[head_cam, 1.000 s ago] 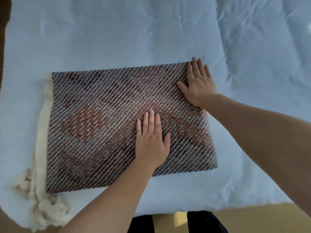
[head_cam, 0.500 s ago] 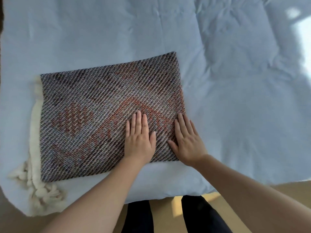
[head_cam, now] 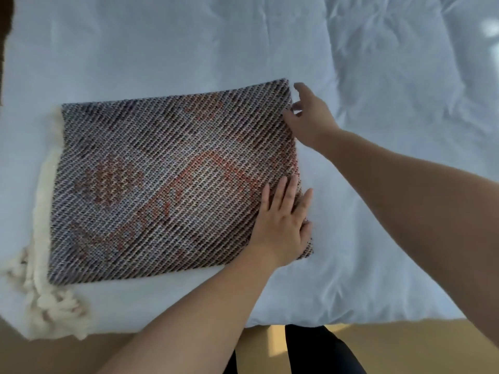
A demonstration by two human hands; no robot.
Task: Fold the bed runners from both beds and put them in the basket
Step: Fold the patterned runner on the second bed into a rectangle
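A woven bed runner (head_cam: 167,174), grey with rust-red patterning and cream fringe on its left side, lies folded into a rectangle on the white bed (head_cam: 162,49). My left hand (head_cam: 283,225) presses flat on the runner's near right corner, fingers straight. At the runner's far right edge my right hand (head_cam: 307,117) touches the fold with its fingers loosely spread and slightly bent; whether it grips the cloth cannot be told. No basket is in view.
The white duvet stretches away to the right and back, rumpled at the far right (head_cam: 405,76). The bed's near edge runs along the bottom, with wooden floor (head_cam: 405,346) and my dark-trousered legs (head_cam: 318,349) below it. Cream tassels (head_cam: 54,306) hang at the near left corner.
My right hand went from the runner's near right part up to its far right edge. My left hand slid right to the near right corner. The runner stayed folded in place.
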